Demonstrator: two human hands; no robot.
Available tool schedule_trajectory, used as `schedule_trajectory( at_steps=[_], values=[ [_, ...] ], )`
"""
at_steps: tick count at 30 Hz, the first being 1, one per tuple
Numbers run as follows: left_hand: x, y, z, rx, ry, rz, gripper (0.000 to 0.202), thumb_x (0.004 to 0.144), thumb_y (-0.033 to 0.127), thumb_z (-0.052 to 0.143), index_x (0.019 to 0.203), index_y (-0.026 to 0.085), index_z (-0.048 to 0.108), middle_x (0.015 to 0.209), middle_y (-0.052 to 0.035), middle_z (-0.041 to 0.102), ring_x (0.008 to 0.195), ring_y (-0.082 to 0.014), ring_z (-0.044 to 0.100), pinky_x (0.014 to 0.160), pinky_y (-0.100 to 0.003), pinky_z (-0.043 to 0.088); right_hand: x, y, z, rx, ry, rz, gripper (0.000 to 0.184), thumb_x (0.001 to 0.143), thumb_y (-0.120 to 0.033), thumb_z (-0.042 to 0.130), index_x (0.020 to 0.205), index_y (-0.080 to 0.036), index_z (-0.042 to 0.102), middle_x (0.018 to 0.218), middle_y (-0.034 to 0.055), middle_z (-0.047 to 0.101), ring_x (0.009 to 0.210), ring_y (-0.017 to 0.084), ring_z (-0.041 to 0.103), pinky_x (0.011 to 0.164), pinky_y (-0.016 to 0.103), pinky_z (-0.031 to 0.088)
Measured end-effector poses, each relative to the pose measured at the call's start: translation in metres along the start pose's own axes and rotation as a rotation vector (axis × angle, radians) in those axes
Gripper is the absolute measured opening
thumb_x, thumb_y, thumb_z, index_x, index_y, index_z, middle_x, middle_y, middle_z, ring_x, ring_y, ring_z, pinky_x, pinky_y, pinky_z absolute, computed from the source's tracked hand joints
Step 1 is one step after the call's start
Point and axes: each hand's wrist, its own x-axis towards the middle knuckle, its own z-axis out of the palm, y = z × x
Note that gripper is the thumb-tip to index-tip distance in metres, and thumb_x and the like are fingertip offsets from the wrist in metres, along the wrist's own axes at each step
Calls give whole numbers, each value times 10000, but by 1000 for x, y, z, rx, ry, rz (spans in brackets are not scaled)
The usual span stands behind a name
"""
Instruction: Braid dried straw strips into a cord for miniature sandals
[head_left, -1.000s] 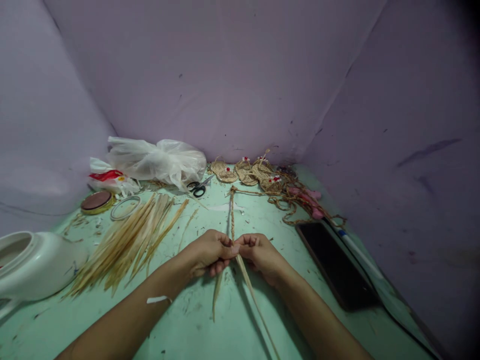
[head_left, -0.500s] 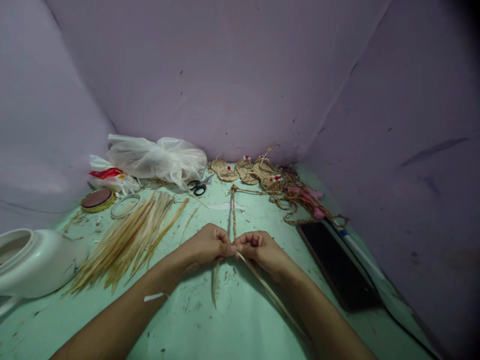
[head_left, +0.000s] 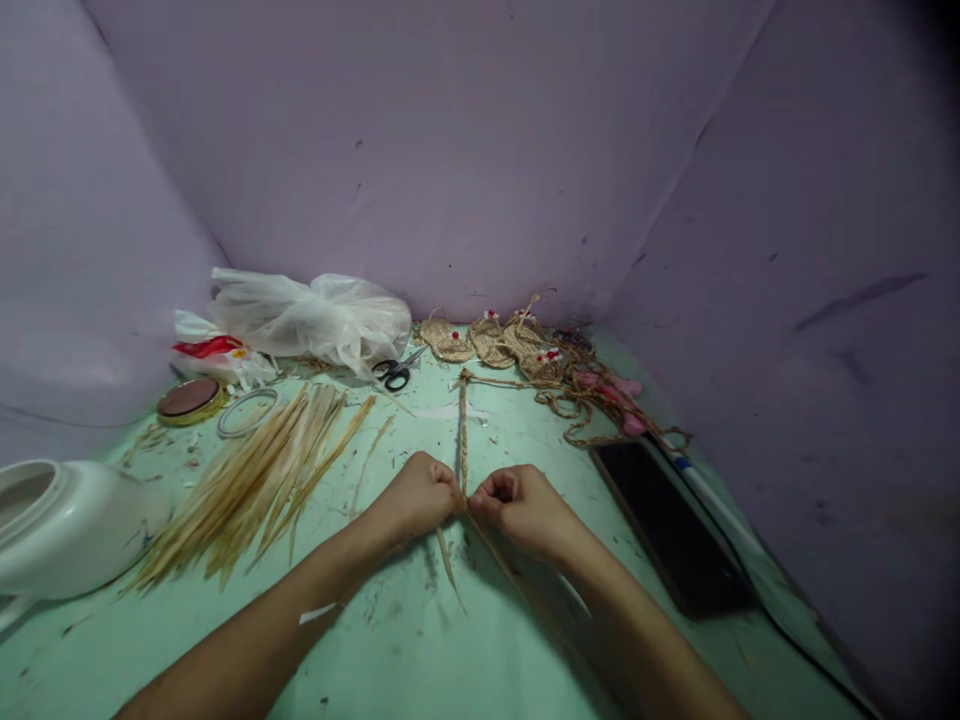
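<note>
A braided straw cord (head_left: 464,435) runs toward me from a knot at the back of the table. At its near end my left hand (head_left: 426,497) pinches a strand from the left side. Opposite it, my right hand (head_left: 523,508) is closed with thumb and fingertips together on another strand. Below the hands, a loose strand end (head_left: 448,570) hangs from the left hand, and a long pale strand (head_left: 504,560) trails down under the right forearm. Exactly where the fingertips meet the fibres is partly hidden.
Dried straw strips (head_left: 255,480) lie left, near a white jar (head_left: 82,530), tape roll (head_left: 247,413) and round tin (head_left: 187,398). Scissors (head_left: 397,372) and a plastic bag (head_left: 315,315) sit behind. Woven pieces (head_left: 491,345), tangled cord (head_left: 577,410) and a phone (head_left: 671,530) are right.
Both hands have turned slightly, and the fingers have curled in more. The strand end under my left hand has swung to the right. The pale strand under my right arm has shifted and blurred.
</note>
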Motion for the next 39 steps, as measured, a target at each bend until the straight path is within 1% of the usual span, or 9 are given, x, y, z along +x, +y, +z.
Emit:
schedule_trajectory(
  at_steps=[6, 11, 13, 17, 22, 25, 27, 33, 39],
  values=[
    [-9, 11, 0, -174, -2, -133, 40, 469, 103, 443, 447, 133, 458, 341, 76, 267, 359, -28, 180, 368, -185, 133, -13, -15, 9, -170, 145, -15, 58, 552, -176, 528, 518, -152, 570, 442, 10, 494, 402, 74, 357, 410, 217, 204],
    [-11, 12, -5, -232, -78, -98, 30, 484, 124, 469, 454, 130, 475, 322, 81, 265, 331, -19, 172, 355, -178, 119, -27, -25, 16, -329, 247, -141, 102, 565, -133, 529, 483, -165, 581, 441, 39, 518, 403, 79, 328, 443, 248, 174],
    [-10, 10, -6, -220, -73, -92, 29, 474, 121, 476, 448, 124, 487, 322, 69, 314, 324, -21, 202, 351, -180, 130, -28, -24, 16, -320, 222, -160, 106, 586, -151, 538, 497, -163, 593, 464, 40, 533, 411, 80, 336, 445, 246, 183],
    [-5, 5, -6, -216, -86, -66, 36, 460, 116, 477, 468, 119, 512, 355, 44, 409, 336, -35, 277, 359, -184, 167, -18, -17, 5, -4, -35, -120, 126, 616, -239, 573, 541, -142, 604, 487, 16, 545, 428, 77, 388, 433, 211, 252],
    [-4, 0, -8, -200, -131, -49, 64, 490, 185, 525, 496, 122, 519, 342, 66, 353, 328, -29, 227, 364, -192, 133, -5, -16, -11, 481, 77, 109, 129, 643, -243, 561, 589, -126, 553, 548, 15, 574, 453, 69, 466, 490, 200, 375],
    [-5, -1, -9, -211, -161, -15, 88, 491, 205, 532, 498, 119, 512, 362, 54, 385, 352, -35, 259, 381, -191, 156, -5, -17, -6, 623, -138, 210, 117, 646, -228, 558, 626, -113, 559, 543, 24, 578, 480, 86, 520, 546, 230, 431],
    [-4, -1, -10, -197, -169, 13, 88, 493, 203, 528, 498, 119, 504, 392, 39, 426, 379, -43, 294, 400, -190, 186, -6, -16, 1, 637, -216, 222, 127, 637, -226, 565, 597, -107, 550, 487, 21, 560, 451, 88, 518, 545, 242, 444],
    [-3, -3, -13, 98, -125, 129, 92, 525, 189, 483, 499, 112, 526, 424, 33, 427, 435, -62, 334, 444, -193, 243, -1, -9, 18, 562, -84, 179, 133, 603, -195, 545, 501, -121, 504, 395, -21, 501, 316, 58, 416, 371, 203, 383],
    [-22, 8, -11, 651, 112, 91, 189, 594, 252, 466, 515, 127, 582, 442, 1, 460, 439, -82, 361, 443, -210, 230, 2, -5, 24, 531, -25, 104, 111, 574, -201, 547, 499, -128, 512, 374, -33, 496, 312, 57, 421, 341, 177, 348]
  ],
)
